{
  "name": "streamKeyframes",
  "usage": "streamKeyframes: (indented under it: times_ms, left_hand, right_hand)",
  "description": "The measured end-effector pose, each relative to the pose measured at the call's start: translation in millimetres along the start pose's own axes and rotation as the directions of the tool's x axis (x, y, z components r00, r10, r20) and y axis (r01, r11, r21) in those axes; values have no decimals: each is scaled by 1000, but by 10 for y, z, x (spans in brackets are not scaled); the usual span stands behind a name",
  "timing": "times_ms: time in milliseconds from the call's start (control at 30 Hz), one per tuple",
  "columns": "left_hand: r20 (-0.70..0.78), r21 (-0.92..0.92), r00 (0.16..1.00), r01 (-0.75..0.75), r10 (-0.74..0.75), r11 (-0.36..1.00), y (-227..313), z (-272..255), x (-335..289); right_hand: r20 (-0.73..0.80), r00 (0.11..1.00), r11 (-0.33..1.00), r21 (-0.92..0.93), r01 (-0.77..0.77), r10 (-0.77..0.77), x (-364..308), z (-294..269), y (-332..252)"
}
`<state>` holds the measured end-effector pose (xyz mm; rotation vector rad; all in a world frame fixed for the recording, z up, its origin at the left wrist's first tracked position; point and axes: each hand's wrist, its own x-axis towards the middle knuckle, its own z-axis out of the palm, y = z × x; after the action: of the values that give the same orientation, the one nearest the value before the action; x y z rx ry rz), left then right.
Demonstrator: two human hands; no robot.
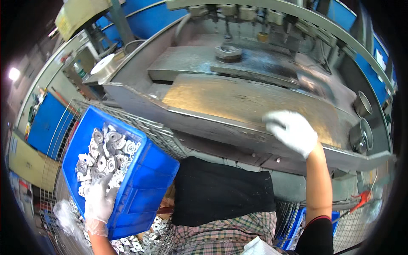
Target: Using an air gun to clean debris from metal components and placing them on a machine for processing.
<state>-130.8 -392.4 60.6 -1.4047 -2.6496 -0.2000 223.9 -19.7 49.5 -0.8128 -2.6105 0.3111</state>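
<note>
Head view: has the white-gloved left hand at the near end of the blue bin, with fingers loosely extended over the heaped grey metal parts, seemingly touching the nearest ones; cannot tell whether gripping any. Has the white-gloved right hand well apart from that heap, off to its right and above the front edge of the worn metal plate, with fingers partly curled and pointing left; cannot tell, through the blur, whether holding anything. Shows two metal cups right of the right hand, and black cloth between bin and right forearm.
</note>
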Motion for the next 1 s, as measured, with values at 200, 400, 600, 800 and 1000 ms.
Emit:
streamKeyframes:
  times_ms: [200,400,600,800,1000]
  left_hand:
    - [338,-62,940,76,-51,995,-377,45,-55]
    - [448,-97,891,125,-69,987,-452,6,198]
    - [579,-280,813,133,57,951,-787,349,944]
    - [712,-360,700,290,60,887,-1033,1044,1397]
    - [729,-393,607,-9,317,920,-1013,1368,1441]
  right_hand:
    - [-105,990,991,-81,-104,95,1773,297,568]
    - [-114,950,937,-169,-306,290,2828,598,868]
    - [-153,972,961,-185,-204,177,3161,658,1589]
    - [-162,965,972,-84,-220,205,2645,452,1067]
    - [-187,982,999,-44,-28,19,1277,159,1304]
